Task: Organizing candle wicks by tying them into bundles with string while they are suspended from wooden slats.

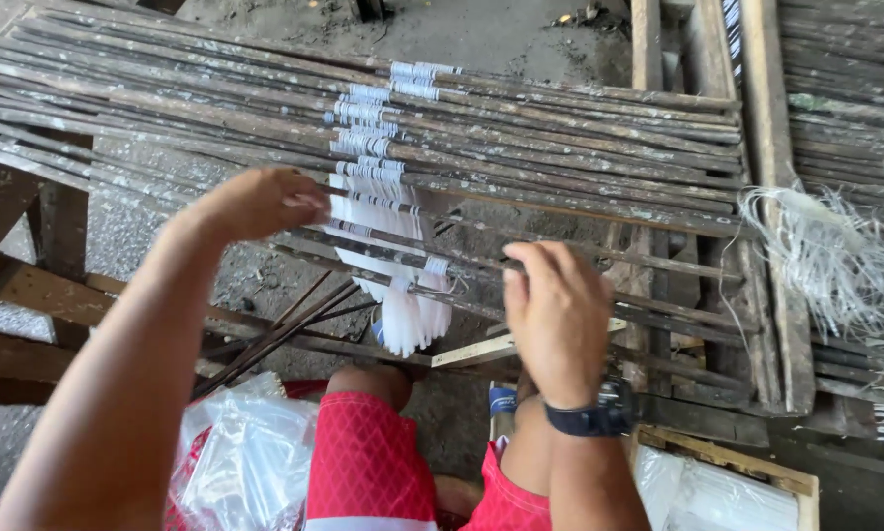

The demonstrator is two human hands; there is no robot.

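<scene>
Many thin dark sticks [580, 138] lie side by side across a wooden rack [776, 197]. White strips [383, 211] are wound around the sticks in a column down the middle and hang loose below, with dangling white ends [408, 315]. My left hand [260, 202] is closed at the left edge of the white strips, pinching them against a stick. My right hand [555, 315], with a dark wristband [589, 413], grips a stick [658, 265] just right of the lowest white wrap, fingers curled over it.
A bundle of loose white fibres [825, 256] hangs on the rack at right. Clear plastic bags [245, 452] lie by my left knee. A wooden box [737, 487] with white material stands at lower right. Red shorts [373, 462] cover my legs. Loose sticks [275, 334] slant below.
</scene>
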